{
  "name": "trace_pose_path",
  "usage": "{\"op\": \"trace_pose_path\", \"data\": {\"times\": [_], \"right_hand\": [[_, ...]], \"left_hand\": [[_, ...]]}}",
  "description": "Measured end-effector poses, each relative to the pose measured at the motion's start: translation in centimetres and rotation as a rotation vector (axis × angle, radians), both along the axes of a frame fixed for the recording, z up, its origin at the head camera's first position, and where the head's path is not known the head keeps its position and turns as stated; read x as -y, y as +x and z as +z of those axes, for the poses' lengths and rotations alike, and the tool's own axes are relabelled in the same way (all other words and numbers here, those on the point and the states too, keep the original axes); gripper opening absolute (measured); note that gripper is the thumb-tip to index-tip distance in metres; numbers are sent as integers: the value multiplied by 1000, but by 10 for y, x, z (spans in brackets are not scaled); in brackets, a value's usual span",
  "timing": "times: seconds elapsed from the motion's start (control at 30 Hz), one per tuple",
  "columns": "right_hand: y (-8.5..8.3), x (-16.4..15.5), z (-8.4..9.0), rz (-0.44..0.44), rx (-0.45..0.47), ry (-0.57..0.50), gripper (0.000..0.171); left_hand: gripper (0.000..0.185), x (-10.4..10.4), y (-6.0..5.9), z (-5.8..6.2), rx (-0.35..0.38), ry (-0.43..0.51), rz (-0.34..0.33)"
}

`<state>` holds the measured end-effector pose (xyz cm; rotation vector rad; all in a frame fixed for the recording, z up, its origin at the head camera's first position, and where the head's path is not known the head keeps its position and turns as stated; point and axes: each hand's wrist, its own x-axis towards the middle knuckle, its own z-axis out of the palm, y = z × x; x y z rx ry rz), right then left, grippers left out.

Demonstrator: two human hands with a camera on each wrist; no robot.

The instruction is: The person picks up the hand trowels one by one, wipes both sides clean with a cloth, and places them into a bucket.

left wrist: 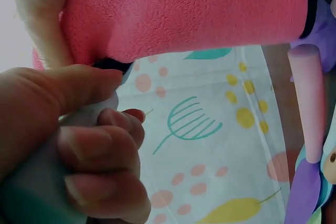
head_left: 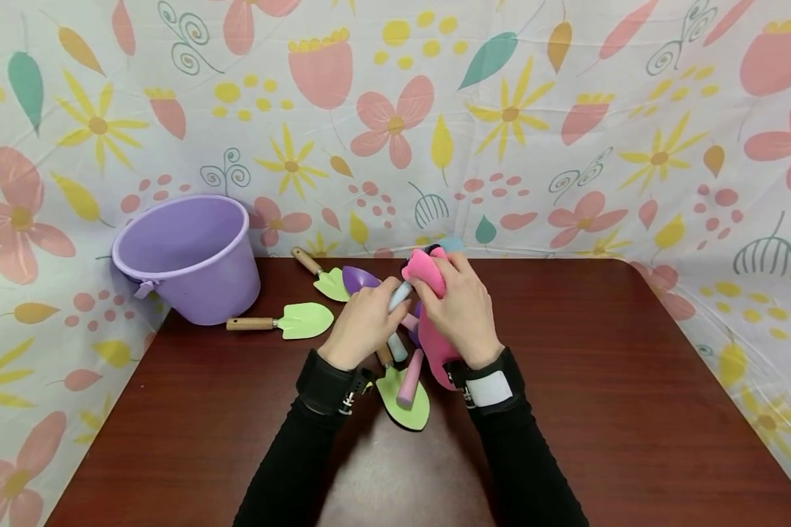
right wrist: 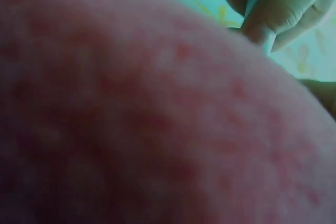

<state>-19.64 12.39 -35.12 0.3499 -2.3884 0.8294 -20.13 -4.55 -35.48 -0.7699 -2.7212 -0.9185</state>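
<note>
My left hand (head_left: 362,322) grips the pale blue handle (head_left: 400,295) of a small shovel. Beyond the cloth, part of a light blue blade (head_left: 452,243) peeks out. A pink cloth (head_left: 424,272) with black edging is held in my right hand (head_left: 463,311), bunched around the shovel just past the handle. The cloth's loose end hangs below that wrist. In the left wrist view, fingers wrap the handle (left wrist: 39,182) right beside the cloth (left wrist: 189,14). Blurred cloth (right wrist: 157,108) covers most of the right wrist view, hiding my right fingers.
Under my hands lie several small tools, among them a green trowel (head_left: 405,406) and a pink handle (head_left: 410,382). Two more green trowels (head_left: 307,321) (head_left: 332,284) and a purple scoop (head_left: 358,278) lie leftward. A purple bucket (head_left: 214,293) stands at the back left.
</note>
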Motion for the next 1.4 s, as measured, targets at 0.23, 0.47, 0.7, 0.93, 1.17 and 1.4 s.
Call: {"op": "trace_pose_path", "data": {"times": [0.23, 0.47, 0.7, 0.93, 1.17, 1.4], "right_hand": [[-7, -5, -6, -32, -15, -55, 25], [-14, -11, -5, -70, -63, -87, 24], [-15, -19, -4, -101, -83, -120, 24], [-15, -28, -3, -141, -88, -140, 27], [-15, -39, 1, -192, -101, -177, 26], [-10, -55, 8, -252, -107, -215, 21]], "left_hand": [[12, -3, -1, -3, -73, -63, -19], [9, -4, -2, 0, -83, -54, -22], [8, -6, -2, 1, -67, -34, -33], [7, -6, 1, -2, -27, -16, -44], [9, -7, 0, -2, 1, -23, -85], [11, -5, 0, -5, 90, 35, -135]]}}
